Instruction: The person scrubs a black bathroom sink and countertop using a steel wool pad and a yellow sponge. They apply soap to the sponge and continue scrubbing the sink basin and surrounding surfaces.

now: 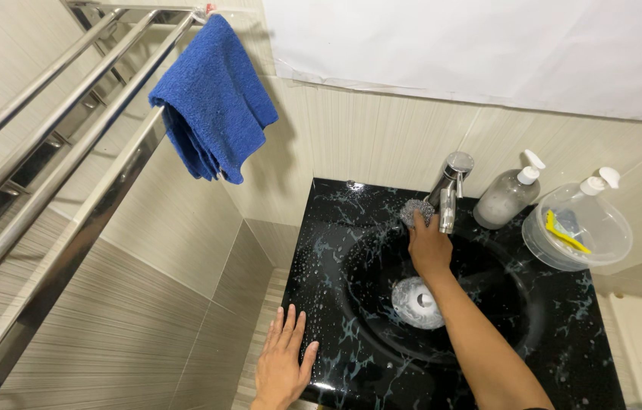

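We have our right hand (429,247) reaching across the black sink (351,304), its fingers clamped on a grey steel scouring pad (416,211) that we press against the base of the chrome tap (450,190). The pad sits at the back edge of the basin, just left of the tap's spout, and only its upper part shows above our knuckles. Our left hand (283,364) lies flat on the front left corner of the sink's marbled black tabletop, fingers spread apart and holding nothing, palm down against the wet surface.

The sink top is speckled with drops of water and foam, thickest along the left side. In the bottom of the basin, just below our right wrist, sits the round chrome drain plug (417,301), dulled with suds.

To the right of the tap stands a clear pump bottle (507,197) with a white head, and beside it, at the back right corner, a clear plastic tub (577,228) with a second pump head at its rim and something yellow inside.

On the left, a steel towel rack (55,175) runs along the tiled wall, and a folded blue cloth (211,102) hangs from its far end, well apart from both hands.
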